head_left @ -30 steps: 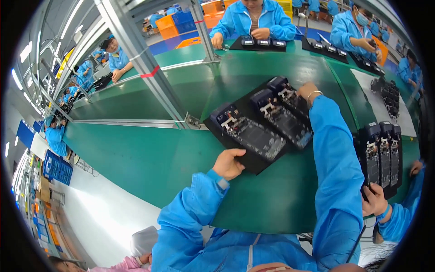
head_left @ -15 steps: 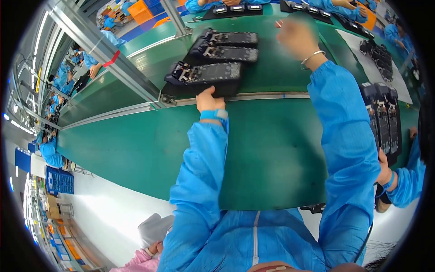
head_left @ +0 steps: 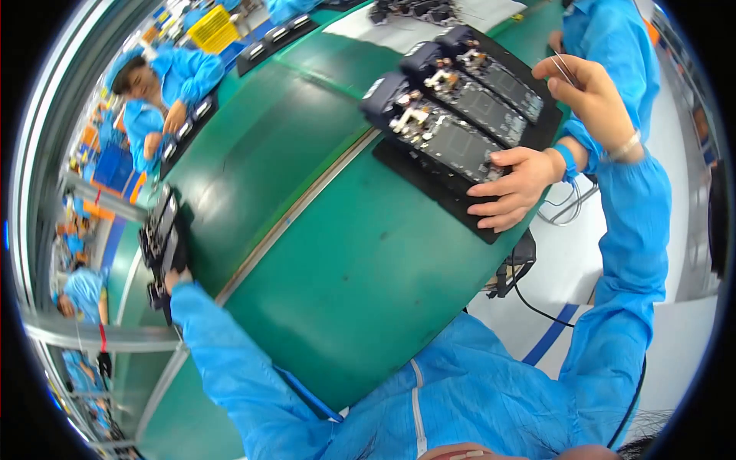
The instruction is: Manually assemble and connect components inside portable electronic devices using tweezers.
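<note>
At the left, my left hand [head_left: 178,277] grips the edge of a black tray [head_left: 181,244] that carries black devices with open circuit boards [head_left: 159,222]; most of its fingers are hidden. My right hand [head_left: 590,96] is raised at the upper right, its fingers closed on thin metal tweezers [head_left: 565,69]. Beside it, a second black tray [head_left: 429,180] holds three black devices [head_left: 460,142] with bare circuit boards facing up. A co-worker's hand [head_left: 517,188], with a blue wrist strap, lies on this tray's near corner and the closest board.
A green worktop [head_left: 345,268] is crossed by a metal rail [head_left: 291,218]. Dark parts [head_left: 414,11] lie on a white sheet at the far side. A metal post [head_left: 100,335] stands at the left. A co-worker's blue sleeve [head_left: 613,46] is close to my right hand.
The view has swung right, bringing the co-worker's three-device tray to the upper middle. My left hand and its tray now appear at the far left. Tweezers now show in my right hand.
</note>
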A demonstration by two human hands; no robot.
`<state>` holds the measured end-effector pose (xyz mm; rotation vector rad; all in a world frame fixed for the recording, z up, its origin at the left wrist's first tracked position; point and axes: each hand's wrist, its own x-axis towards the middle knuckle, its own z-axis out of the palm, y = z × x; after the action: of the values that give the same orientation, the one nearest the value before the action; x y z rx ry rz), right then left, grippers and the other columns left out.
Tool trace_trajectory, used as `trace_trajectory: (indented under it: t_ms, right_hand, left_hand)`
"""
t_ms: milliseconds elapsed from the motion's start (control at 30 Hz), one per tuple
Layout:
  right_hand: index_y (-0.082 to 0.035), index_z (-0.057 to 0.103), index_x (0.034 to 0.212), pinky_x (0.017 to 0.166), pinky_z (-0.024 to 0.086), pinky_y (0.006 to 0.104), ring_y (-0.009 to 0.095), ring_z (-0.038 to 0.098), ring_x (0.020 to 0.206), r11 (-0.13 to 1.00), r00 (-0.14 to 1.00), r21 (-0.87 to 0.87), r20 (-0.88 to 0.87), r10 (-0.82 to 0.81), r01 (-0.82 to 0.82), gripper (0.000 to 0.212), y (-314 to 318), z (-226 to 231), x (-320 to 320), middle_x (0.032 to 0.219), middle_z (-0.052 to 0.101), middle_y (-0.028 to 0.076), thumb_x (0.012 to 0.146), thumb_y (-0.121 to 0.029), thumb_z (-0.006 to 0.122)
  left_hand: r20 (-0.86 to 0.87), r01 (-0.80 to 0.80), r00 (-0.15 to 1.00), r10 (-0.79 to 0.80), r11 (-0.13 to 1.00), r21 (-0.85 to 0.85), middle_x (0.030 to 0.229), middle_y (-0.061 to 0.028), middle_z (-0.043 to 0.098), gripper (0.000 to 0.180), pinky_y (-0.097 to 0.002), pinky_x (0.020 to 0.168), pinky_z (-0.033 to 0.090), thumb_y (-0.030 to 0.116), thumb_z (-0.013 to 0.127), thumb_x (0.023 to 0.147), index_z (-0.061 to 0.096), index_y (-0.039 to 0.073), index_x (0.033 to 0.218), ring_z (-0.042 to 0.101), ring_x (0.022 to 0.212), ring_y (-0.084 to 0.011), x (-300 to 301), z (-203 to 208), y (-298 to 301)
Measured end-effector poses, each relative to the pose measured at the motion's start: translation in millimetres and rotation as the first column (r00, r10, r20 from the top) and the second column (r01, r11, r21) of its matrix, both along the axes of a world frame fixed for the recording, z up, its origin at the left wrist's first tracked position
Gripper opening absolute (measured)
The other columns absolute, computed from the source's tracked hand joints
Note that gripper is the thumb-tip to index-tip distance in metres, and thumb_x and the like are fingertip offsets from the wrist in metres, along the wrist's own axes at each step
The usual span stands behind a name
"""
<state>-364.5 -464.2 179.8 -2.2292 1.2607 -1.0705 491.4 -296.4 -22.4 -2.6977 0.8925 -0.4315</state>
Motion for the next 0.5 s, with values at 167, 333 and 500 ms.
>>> trace_trajectory:
  t_ms: [167, 333, 500]
  right_hand:
    - [0.002, 0.063, 0.116, 0.085, 0.05, 0.0349, 0.026, 0.066, 0.093, 0.963, 0.928, 0.019, -0.275, -0.252, 0.268, 0.032, -113, -62, -52, 0.107, 0.069, 0.016, 0.089, -0.014, 0.058]
    - [-0.005, 0.063, 0.12, 0.098, 0.046, 0.0365, 0.03, 0.065, 0.105, 0.785, 0.678, -0.092, -0.451, -0.581, 0.612, 0.033, -203, -92, -50, 0.11, 0.068, 0.02, 0.09, -0.017, 0.054]
    - [-0.004, 0.064, 0.119, 0.098, 0.046, 0.0391, 0.033, 0.064, 0.107, 0.825, 0.771, 0.044, -0.386, -0.506, 0.564, 0.036, -228, -90, -60, 0.113, 0.067, 0.02, 0.089, -0.023, 0.061]
  left_hand:
    - [-0.552, -0.048, 0.745, -0.374, 0.796, -0.603, 0.104, -0.0146, 0.069, 0.045, -0.0419, 0.083, 0.052, 0.035, 0.069, 0.078, 0.066, 0.004, 0.111, 0.065, 0.095, -0.0328, -69, 42, 15]
    - [-0.295, -0.565, -0.606, -0.738, 0.661, -0.493, 0.115, -0.0102, 0.065, 0.022, -0.0345, 0.085, 0.049, 0.018, 0.057, 0.096, 0.061, 0.006, 0.114, 0.061, 0.107, -0.0257, -430, 89, -76]
    - [-0.581, -0.438, -0.679, -0.448, 0.883, -0.169, 0.115, -0.0101, 0.061, 0.026, -0.038, 0.091, 0.046, 0.022, 0.061, 0.096, 0.053, 0.009, 0.116, 0.059, 0.105, -0.0241, -603, 79, -93]
